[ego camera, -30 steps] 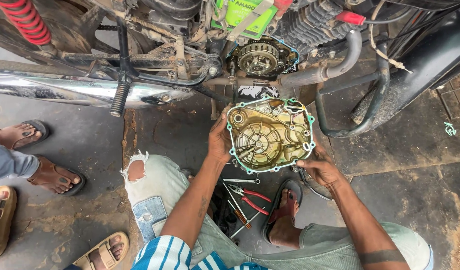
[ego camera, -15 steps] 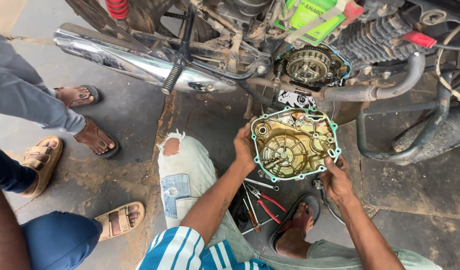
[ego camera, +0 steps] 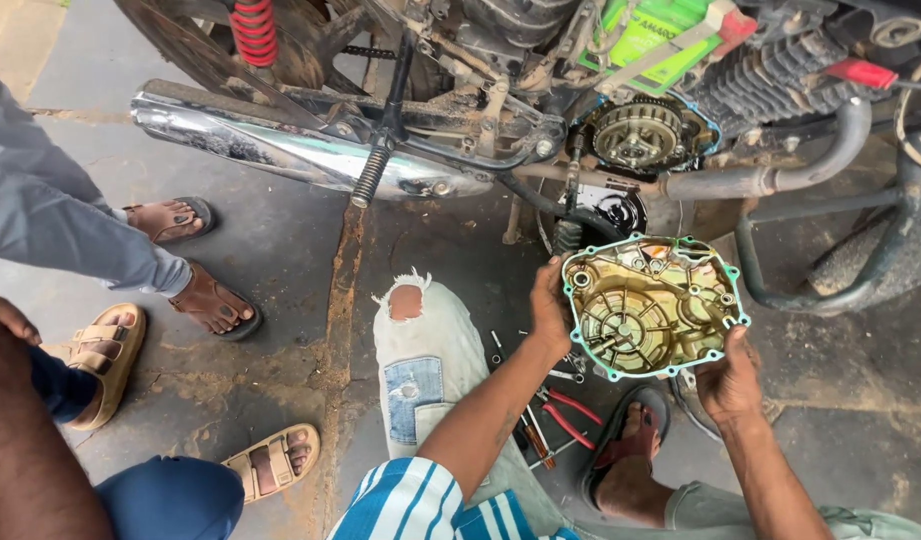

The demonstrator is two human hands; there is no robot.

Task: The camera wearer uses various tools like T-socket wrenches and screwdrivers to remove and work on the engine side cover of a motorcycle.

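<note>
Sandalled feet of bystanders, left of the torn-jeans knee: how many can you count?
4: dark sandal near the exhaust, dark sandal below it, tan sandal far left, tan sandal bottom. Others may be hidden.

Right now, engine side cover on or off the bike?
Off. Both hands, left hand and right hand, hold the engine cover inner face up; clutch exposed.

You wear a short-sleeved shirt [ego camera: 430, 505] striped in blue and white, its stripes running at a slant near the bottom edge of the view. Both your forearms are bare, with no watch, band or glove on either one. Your left hand [ego camera: 548, 310] and right hand [ego camera: 730, 385] are bare too. Your trousers [ego camera: 425, 365] are pale, faded denim, torn open at the knee with a frayed white fringe, and a darker blue patch sits lower down. A dark sandal [ego camera: 635, 440] with a red strap covers one foot.
</note>
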